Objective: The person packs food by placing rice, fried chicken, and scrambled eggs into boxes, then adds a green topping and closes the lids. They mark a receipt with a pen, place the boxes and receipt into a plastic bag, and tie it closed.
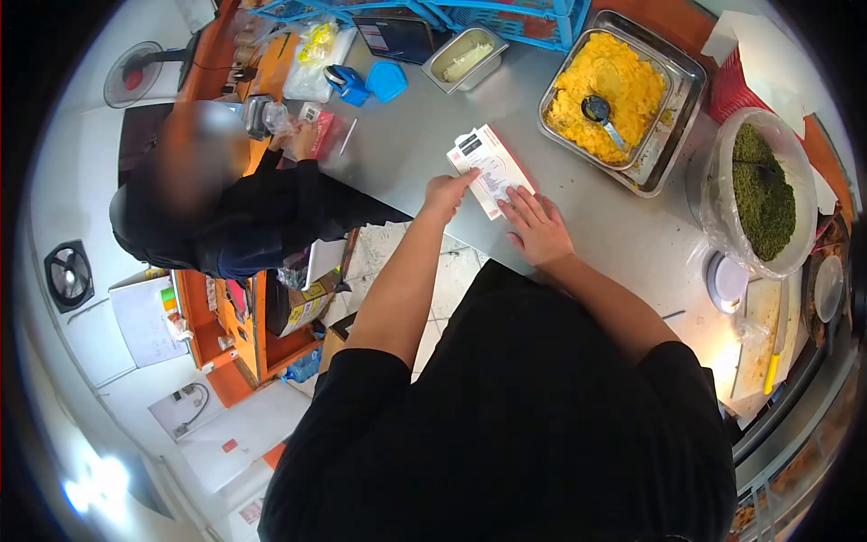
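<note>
A flat white and red cardboard box lies on the steel counter in front of me. On its top is a white printed label. My left hand is at the box's left edge, one finger stretched onto the label and the others partly curled below. Spread flat, my right hand rests on the box's lower right part and the label's edge. Neither hand is wrapped around anything.
On the counter stand a tray of yellow mash with a scoop, a metal pan, and a lined tub of green crumbs. A kitchen scale and yellow-handled knife are at right. A co-worker stands left, handling small packages.
</note>
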Motion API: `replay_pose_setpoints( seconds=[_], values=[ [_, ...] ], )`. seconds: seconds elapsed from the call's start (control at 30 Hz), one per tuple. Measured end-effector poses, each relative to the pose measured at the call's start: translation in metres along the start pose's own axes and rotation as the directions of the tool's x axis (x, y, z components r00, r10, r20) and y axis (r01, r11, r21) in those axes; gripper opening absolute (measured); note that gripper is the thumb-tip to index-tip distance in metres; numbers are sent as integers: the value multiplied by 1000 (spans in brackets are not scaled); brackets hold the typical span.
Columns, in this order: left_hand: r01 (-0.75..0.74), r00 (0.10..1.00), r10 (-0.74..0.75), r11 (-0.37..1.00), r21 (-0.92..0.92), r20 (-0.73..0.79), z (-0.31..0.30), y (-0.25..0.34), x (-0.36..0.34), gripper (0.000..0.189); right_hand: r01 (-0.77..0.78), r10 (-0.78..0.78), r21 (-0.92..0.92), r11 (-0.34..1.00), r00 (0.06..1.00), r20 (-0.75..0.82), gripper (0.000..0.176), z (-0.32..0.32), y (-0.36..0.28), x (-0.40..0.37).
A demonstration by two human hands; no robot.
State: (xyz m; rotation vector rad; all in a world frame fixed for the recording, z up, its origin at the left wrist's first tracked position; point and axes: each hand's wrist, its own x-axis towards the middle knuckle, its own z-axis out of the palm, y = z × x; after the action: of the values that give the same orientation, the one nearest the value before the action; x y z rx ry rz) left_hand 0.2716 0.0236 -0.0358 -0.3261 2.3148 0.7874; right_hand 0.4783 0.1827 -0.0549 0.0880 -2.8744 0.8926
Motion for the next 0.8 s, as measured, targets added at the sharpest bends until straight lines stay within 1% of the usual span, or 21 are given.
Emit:
replay_pose_setpoints(
  seconds=[0.07, 0.1, 0.17, 0.23, 0.3, 0.33, 0.37, 0.4, 0.43, 0.47, 0.5, 0.53, 0.57, 0.6, 0.63, 0.67, 0.7, 0.77, 0.8],
  values=[
    [85, 986, -40, 957, -276, 165, 2, -7, -3, 35, 8, -8, 2, 1000, 1000, 4, 67, -2, -2, 0],
    [87, 986, -40, 955, -285, 165, 5, -10, -4, 35, 17, -17, 20, 1000, 1000, -7, 66, -4, -2, 0],
    [-99, 967, 151, 964, -249, 203, 6, -11, -2, 34, 62, -61, 29, 998, 998, -16, 65, -8, -1, 1],
    [-154, 926, 219, 963, -222, 308, -9, -16, 3, 30, 1, 4, -49, 999, 993, 114, 69, -11, -3, 7],
    [-180, 855, 231, 972, -150, 465, -36, -15, 17, 29, 25, -17, -82, 996, 996, 91, 69, -13, -5, 10],
    [-206, 852, 236, 972, -114, 467, -58, -5, 17, 22, 41, -34, -81, 996, 995, 92, 67, -17, -8, 12],
    [-224, 854, 264, 964, -142, 449, -78, 0, 37, 22, 50, -42, -83, 995, 995, 95, 66, -22, -10, 13],
    [-287, 899, 332, 939, -190, 286, -95, 2, 63, 19, 53, -43, -110, 992, 995, 91, 66, -19, -8, 13],
    [-345, 918, 378, 910, -229, 118, -113, 4, 86, 17, 51, -38, -136, 989, 995, 92, 67, -17, -8, 11],
    [-413, 903, 429, 841, -349, -35, -138, 16, 109, 16, 23, -11, -161, 987, 997, 75, 66, -18, -11, 8],
    [-425, 904, 398, 802, -419, -155, -168, 32, 129, 15, -1, 12, -185, 983, 998, 59, 64, -20, -15, 6],
    [-442, 896, 350, 756, -482, -273, -200, 46, 153, 14, -75, 75, -170, 983, 997, -8, 62, -23, -21, 5],
    [-529, 828, 354, 752, -393, -436, -225, 51, 196, 14, -150, 140, -144, 978, 987, -74, 59, -24, -28, 3],
    [-590, 734, 353, 755, -287, -580, -247, 53, 237, 14, -292, 277, -104, 951, 952, -133, 55, -21, -34, 0],
    [-599, 650, 339, 779, -184, -680, -269, 63, 258, 14, -431, 415, -52, 901, 891, -182, 51, -19, -39, -5],
    [-591, 552, 333, 803, -78, -765, -291, 75, 273, 15, -519, 501, -35, 854, 839, -212, 48, -18, -42, -7],
    [-586, 557, 323, 806, -86, -765, -310, 84, 289, 15, -604, 584, -13, 797, 775, -243, 45, -18, -44, -8],
    [-543, 532, 281, 837, -68, -799, -339, 98, 326, 19, -711, 651, -45, 702, 666, -364, 41, -14, -43, -17],
    [-546, 535, 281, 835, -72, -797, -352, 103, 345, 19, -761, 693, -9, 648, 595, -407, 40, -14, -44, -24]
  ],
)
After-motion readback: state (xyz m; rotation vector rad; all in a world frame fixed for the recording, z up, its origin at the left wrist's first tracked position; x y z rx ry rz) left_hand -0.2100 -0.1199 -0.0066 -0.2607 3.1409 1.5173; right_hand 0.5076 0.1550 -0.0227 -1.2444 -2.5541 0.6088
